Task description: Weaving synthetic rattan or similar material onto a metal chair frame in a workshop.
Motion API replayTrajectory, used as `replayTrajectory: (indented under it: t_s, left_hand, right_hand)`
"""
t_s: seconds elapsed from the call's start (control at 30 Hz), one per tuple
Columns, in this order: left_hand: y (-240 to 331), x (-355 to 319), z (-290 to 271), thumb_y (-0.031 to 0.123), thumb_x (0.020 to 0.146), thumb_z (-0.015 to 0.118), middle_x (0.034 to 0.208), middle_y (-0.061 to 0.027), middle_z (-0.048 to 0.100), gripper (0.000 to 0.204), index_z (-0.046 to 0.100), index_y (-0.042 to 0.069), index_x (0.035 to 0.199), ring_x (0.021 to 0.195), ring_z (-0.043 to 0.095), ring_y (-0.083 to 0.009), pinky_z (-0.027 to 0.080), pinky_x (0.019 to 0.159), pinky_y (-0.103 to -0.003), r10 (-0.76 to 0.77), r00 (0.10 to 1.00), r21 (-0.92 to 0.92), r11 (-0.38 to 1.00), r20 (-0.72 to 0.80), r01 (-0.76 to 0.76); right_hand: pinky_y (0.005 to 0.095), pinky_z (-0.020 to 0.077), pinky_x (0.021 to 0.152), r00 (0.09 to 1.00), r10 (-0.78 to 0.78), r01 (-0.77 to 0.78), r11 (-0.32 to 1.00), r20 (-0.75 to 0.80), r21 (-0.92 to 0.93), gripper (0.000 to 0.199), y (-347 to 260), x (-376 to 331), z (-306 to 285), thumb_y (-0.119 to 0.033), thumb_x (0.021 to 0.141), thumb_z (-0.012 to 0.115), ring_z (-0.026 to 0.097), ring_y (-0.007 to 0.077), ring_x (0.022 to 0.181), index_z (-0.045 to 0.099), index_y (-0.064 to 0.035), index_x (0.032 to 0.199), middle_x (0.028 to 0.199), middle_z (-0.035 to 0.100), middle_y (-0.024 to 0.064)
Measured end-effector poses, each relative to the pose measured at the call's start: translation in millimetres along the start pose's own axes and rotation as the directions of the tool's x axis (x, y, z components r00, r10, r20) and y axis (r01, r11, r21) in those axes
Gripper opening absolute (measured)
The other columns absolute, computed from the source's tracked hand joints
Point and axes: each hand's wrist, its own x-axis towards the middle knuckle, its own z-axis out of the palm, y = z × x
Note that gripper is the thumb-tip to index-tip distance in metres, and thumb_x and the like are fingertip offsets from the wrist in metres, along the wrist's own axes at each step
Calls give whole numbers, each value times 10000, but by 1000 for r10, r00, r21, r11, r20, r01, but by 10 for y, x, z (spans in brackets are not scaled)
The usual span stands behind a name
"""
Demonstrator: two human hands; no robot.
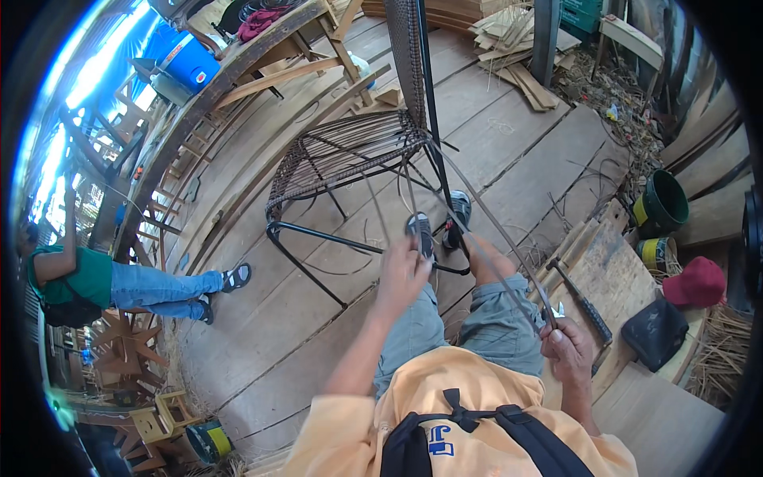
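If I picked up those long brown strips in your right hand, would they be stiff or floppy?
The strips in the right hand are probably bendy rather than stiff, since similar-looking ones wrap around parts of the chair. They're likely light too, because they look so thin.

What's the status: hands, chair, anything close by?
Right hand gripping brown strands; left hand raised, grip unclear. Chair standing, gaps showing in seat weave. Hammer lying near right hand.
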Motion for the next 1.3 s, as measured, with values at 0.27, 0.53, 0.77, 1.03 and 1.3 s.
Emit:
replayTrajectory:
  t_s: [0.27, 0.53, 0.77, 1.03, 1.3]
  left_hand:
    - [223, -3551, -1163, 324, 802, 546, 763, -210, 611, 324, 636, 13, 804, 709, 587, -393, 461, 647, -481, -871, 476, 640, 434, 119, 634]
    - [330, -2963, -1382, 433, 773, 598, 1163, -222, 542, 585, 532, -17, 1140, 1088, 516, -334, 405, 921, -412, -851, 250, 779, 524, 462, 344]
    - [1373, -526, -1309, 377, 814, 578, 1041, -172, 569, 459, 531, 27, 1107, 987, 550, -313, 455, 815, -373, -64, 938, 389, 918, 342, -80]
    - [1277, -532, -1907, 308, 800, 623, 649, -81, 590, 263, 611, 57, 723, 594, 567, -247, 444, 537, -342, 16, 860, 165, 979, 510, -116]
    - [236, -11, -1901, 97, 908, 471, 1131, -104, 514, 299, 454, -15, 1185, 1050, 494, -176, 372, 928, -307, -209, 757, -136, 978, -619, 159]
  right_hand:
    - [206, 274, 416, 982, -169, 177, 979, 83, -102, 196, -250, 307, 139, -151, 896, 493, 374, 45, 445, 562, 32, 891, 541, 421, -23]
    - [339, 437, 522, 904, -168, 350, 819, 393, -455, 159, 171, 787, 903, -143, 881, 490, 574, 270, 582, 586, -58, 975, 671, 577, 113]
    - [452, 443, 580, 632, -11, 615, 616, 775, -493, 197, 135, 714, 1360, -213, 848, 518, 568, 379, 671, 553, -51, 954, 709, 581, 181]
    - [415, 443, 706, 511, -113, 675, 667, 852, -316, 305, 318, 905, 971, -360, 873, 492, 561, 334, 777, 567, -65, 890, 758, 586, 126]
    - [376, 460, 611, 831, -317, 499, 787, 457, -363, 229, -5, 1056, 1337, -256, 893, 484, 581, 291, 714, 562, -46, 937, 765, 577, 136]
